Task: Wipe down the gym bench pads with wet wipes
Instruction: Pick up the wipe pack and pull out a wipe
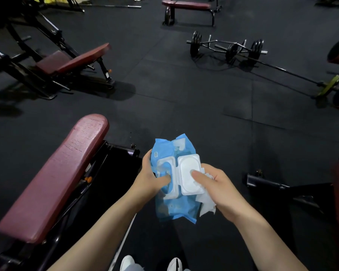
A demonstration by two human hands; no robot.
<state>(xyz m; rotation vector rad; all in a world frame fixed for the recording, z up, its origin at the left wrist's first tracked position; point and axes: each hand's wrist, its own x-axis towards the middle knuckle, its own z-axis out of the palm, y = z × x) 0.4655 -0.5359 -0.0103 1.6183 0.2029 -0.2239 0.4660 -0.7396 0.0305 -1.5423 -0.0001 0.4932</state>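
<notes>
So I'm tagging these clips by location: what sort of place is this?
A gym's free-weights area, most likely: padded maroon benches such as the near one, a loaded barbell lying on dark rubber flooring, and another flat bench beyond.

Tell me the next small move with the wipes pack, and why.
Probably press the lid shut with the right hand: it stands flipped open, and that hand already holds a pulled-out wipe. The left hand steadies the blue pack; the nearest bench pad awaits wiping.
</notes>
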